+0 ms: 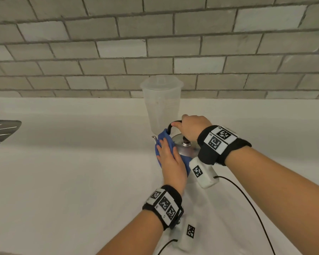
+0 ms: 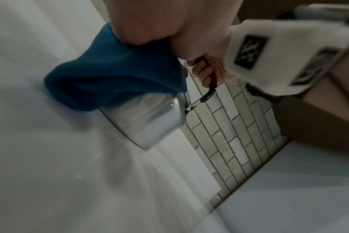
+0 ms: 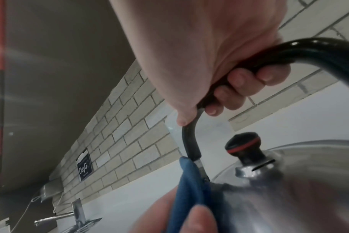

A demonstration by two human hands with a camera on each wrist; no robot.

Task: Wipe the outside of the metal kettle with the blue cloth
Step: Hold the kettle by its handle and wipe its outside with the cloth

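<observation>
Counting: one metal kettle (image 1: 187, 149), one blue cloth (image 1: 166, 142), one clear plastic jug (image 1: 161, 102), two hands, two wrist bands with black-and-white markers, two black cables. Kettle is shiny silver, low and rounded, domed lid with a dark knob (image 3: 244, 147) that has a red ring, thin spout (image 1: 154, 138), and a black arched handle (image 3: 301, 52). It sits on the white tabletop (image 1: 63, 172), directly under the right hand (image 1: 192, 128) and just right of the left hand (image 1: 170, 159). Right hand is closed round the top of the handle, fingers (image 3: 237, 83) curled under it, thumb along the bar; in the left wrist view the same hand (image 2: 206, 71) shows wrapped on the handle above the kettle body (image 2: 149, 119). Cloth is bunched, dark blue, soft-looking, draped over the spout-side shoulder of the kettle between the left palm and the metal, its upper edge touching the handle base. Left hand lies flat on the cloth with fingers fairly straight, pressing it onto the kettle side; thumb grip under the cloth cannot be told from these views. In the left wrist view the cloth (image 2: 114, 75) hangs below the left palm (image 2: 149, 23) and covers the kettle's upper edge. From the right wrist view the cloth (image 3: 191, 189) stands just left of the kettle wall (image 3: 279, 197), below the right hand (image 3: 209, 55). Jug stands beyond both hands, close behind the kettle, against a grey tiled wall (image 1: 99, 52). Dark sink edge (image 1: 2, 131) is well left of the left hand.
</observation>
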